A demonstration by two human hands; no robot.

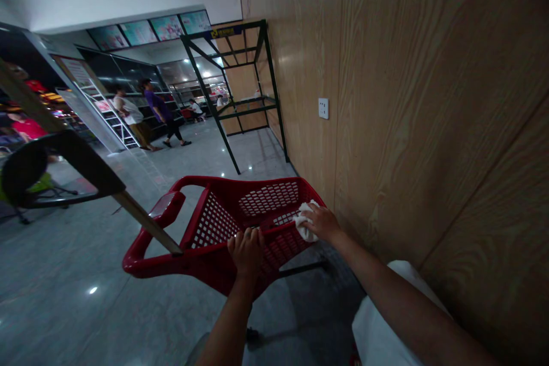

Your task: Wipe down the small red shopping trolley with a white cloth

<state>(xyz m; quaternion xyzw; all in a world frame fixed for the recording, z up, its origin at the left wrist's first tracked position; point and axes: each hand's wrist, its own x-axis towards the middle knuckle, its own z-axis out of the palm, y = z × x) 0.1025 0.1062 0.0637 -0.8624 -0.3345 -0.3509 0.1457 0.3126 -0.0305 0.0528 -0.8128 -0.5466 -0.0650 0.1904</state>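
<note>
In front of me stands a red plastic shopping cart (206, 263) with lattice sides, its handle end toward the left. My left hand (247, 251) is closed over the near top rim, about midway along the basket. At the right end of that rim, my right hand (319, 223) presses a white cloth (306, 231) against the cart, its fingers curled round the bunched fabric. A wooden pole (148, 227) rises from the handle side toward the upper left, with a dark looped part (86, 163) fixed on it.
A wood-grain wall (386, 97) with a white socket (323, 108) runs close along the right. Beyond the cart, a dark metal frame (249, 107) stands against it. Two people (158, 108) walk on the grey tiled floor (86, 303), near a ladder (111, 114).
</note>
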